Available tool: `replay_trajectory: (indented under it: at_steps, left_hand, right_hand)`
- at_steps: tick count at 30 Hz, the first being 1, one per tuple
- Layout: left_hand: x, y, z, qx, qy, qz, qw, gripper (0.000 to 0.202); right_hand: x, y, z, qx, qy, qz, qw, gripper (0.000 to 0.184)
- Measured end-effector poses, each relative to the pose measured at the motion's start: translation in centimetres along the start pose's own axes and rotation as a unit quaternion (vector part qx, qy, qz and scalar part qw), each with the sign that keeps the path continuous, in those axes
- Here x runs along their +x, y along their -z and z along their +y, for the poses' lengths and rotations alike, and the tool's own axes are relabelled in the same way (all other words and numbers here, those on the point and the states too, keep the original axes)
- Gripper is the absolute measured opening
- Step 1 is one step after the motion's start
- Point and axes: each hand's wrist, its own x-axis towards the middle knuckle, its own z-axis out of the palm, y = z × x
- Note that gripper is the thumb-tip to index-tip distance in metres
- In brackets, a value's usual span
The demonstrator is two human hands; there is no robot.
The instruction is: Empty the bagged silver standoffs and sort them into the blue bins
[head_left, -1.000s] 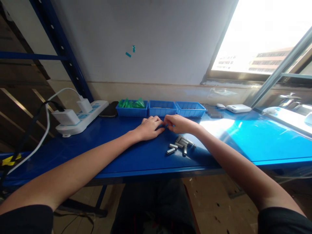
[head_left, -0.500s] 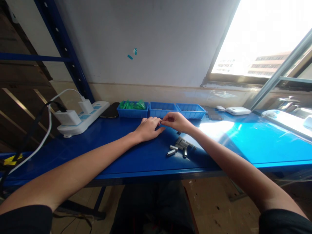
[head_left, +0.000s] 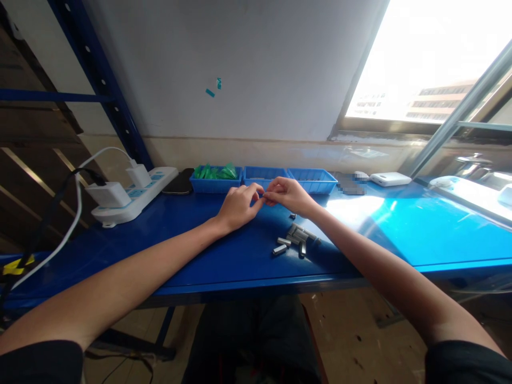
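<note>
My left hand [head_left: 240, 207] and my right hand [head_left: 288, 195] meet fingertip to fingertip over the blue table, in front of the middle bin. Both are closed in a pinch. Whatever lies between the fingertips is too small and too covered to make out. Several short silver metal pieces [head_left: 296, 233] lie in a loose pile on the table, below my right wrist. One small dark piece [head_left: 293, 216] sits apart from the pile, nearer my right hand.
Along the wall stand a blue bin [head_left: 216, 185] of green plastic pieces, a middle blue bin [head_left: 260, 173] and a right blue bin [head_left: 320, 184]. A phone [head_left: 178, 182] and a white power strip [head_left: 116, 213] with cables are at left. A white box [head_left: 390, 179] sits at right.
My left hand has lifted from lying flatter into a thumb-and-finger pinch at the right fingertips. My right fingers have curled in more. The metal pieces have not moved on the table.
</note>
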Motion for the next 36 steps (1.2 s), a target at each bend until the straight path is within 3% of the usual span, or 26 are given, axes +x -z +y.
replay_trajectory:
  at_steps: [5,11,18,22,24,26,28,30,31,33,36]
  left_hand:
    - [0.1,-0.2,-0.3,-0.077,0.022,-0.019,0.997,0.027]
    - [0.3,-0.2,-0.5,-0.153,0.041,-0.041,0.987,0.031]
    - [0.2,-0.1,-0.3,-0.167,0.053,-0.028,0.984,0.034]
    - [0.2,0.1,-0.3,-0.171,0.049,-0.047,0.983,0.038]
    - [0.1,0.1,-0.2,-0.159,0.043,-0.071,0.984,0.039]
    - [0.1,0.0,0.0,-0.131,0.026,-0.101,0.986,0.039]
    - [0.1,0.0,0.1,-0.096,-0.002,-0.121,0.988,0.038]
    - [0.1,-0.1,0.2,-0.071,-0.027,-0.132,0.988,0.038]
    - [0.1,-0.1,0.2,-0.064,-0.033,-0.136,0.988,0.038]
    - [0.1,0.0,0.1,-0.055,-0.036,-0.147,0.987,0.038]
    - [0.2,0.0,0.1,-0.040,-0.038,-0.159,0.986,0.038]
  right_hand:
    - [-0.3,0.0,-0.1,-0.077,0.063,-0.008,0.995,0.015]
    - [-0.9,0.1,-0.6,-0.292,0.192,-0.019,0.937,0.021]
    - [-1.1,-0.1,-0.7,-0.375,0.222,0.014,0.900,0.013]
    - [-1.2,-0.1,-1.2,-0.413,0.211,0.025,0.886,0.016]
    - [-1.1,0.7,-1.6,-0.433,0.199,0.058,0.877,0.019]
    - [-0.8,2.2,-1.7,-0.446,0.174,0.141,0.866,0.024]
    - [-0.5,4.6,-1.4,-0.451,0.123,0.247,0.849,0.029]
    - [-0.4,7.3,-0.9,-0.454,0.050,0.309,0.834,0.034]
    - [-0.5,8.6,-0.7,-0.455,0.016,0.308,0.835,0.036]
    - [-0.8,10.5,-0.4,-0.464,-0.031,0.244,0.851,0.035]
    - [-1.2,11.1,-0.2,-0.473,-0.082,0.065,0.875,0.026]
